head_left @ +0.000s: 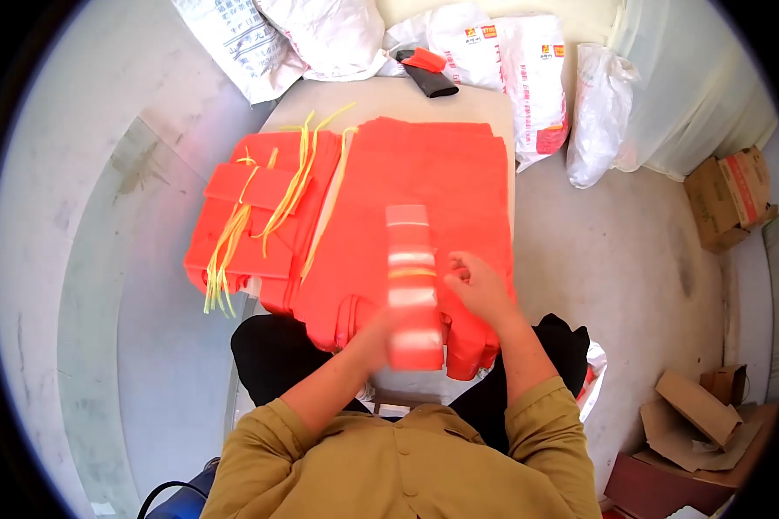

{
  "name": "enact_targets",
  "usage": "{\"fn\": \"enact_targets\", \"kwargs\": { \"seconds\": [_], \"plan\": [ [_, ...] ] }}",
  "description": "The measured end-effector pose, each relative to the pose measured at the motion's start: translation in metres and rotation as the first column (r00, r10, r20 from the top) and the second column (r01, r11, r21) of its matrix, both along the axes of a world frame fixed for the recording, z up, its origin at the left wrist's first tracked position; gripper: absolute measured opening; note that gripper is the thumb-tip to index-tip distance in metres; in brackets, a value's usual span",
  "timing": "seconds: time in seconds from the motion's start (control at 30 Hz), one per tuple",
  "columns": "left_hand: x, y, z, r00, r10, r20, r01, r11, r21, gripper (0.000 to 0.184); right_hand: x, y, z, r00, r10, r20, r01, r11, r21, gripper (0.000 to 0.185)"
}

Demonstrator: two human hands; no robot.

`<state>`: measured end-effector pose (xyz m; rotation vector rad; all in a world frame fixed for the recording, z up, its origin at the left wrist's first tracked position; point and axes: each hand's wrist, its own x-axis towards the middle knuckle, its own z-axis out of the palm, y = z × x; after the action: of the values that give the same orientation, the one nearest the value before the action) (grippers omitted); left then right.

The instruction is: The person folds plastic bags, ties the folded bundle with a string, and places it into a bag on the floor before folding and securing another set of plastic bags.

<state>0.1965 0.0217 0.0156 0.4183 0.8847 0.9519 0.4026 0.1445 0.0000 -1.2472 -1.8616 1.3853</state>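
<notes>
My left hand is closed on a long, narrow bundle of folded red cloth with a yellow band around its middle. The bundle is smeared by motion, pale patches run along it, and it hides most of my left fingers. To its right, my right hand hovers apart from it, fingers loosely bent and nothing visible in them. Under both hands spreads a wide stack of red cloth pieces. Left of that stack lie more red pieces, with folded bundles and yellow ties on top.
The stacks rest on a beige-topped table between my knees. White printed sacks stand beyond its far edge. A black roll with a red piece lies there. Cardboard boxes and flattened cardboard are on the right.
</notes>
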Motion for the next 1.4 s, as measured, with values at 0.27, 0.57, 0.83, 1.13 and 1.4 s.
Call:
{"fn": "enact_targets", "kwargs": {
  "seconds": [0.27,0.57,0.83,1.13,1.4],
  "plan": [
    [-0.003,0.003,-0.032,0.995,0.045,-0.093,-0.043,0.999,0.014,0.052,-0.026,-0.012,-0.005,0.918,-0.058,-0.393,-0.057,0.96,-0.275,0.084],
    [0.01,0.002,-0.033,0.915,-0.165,-0.369,0.158,0.986,-0.049,0.046,-0.001,-0.016,0.022,0.935,-0.342,0.096,0.251,0.827,0.503,0.078],
    [0.026,-0.011,-0.042,0.974,-0.144,-0.177,0.11,0.975,-0.191,0.039,-0.007,-0.013,-0.019,0.876,0.042,0.48,-0.385,0.661,0.644,0.066],
    [0.027,-0.017,-0.04,0.978,-0.127,-0.164,0.088,0.97,-0.225,0.036,-0.026,-0.016,-0.039,0.979,-0.002,0.202,-0.111,0.83,0.546,0.066],
    [0.025,-0.02,-0.021,0.988,-0.149,0.027,0.151,0.985,-0.079,0.04,0.009,-0.043,0.005,0.834,-0.349,-0.428,0.101,0.858,-0.503,0.098]
  ]
}}
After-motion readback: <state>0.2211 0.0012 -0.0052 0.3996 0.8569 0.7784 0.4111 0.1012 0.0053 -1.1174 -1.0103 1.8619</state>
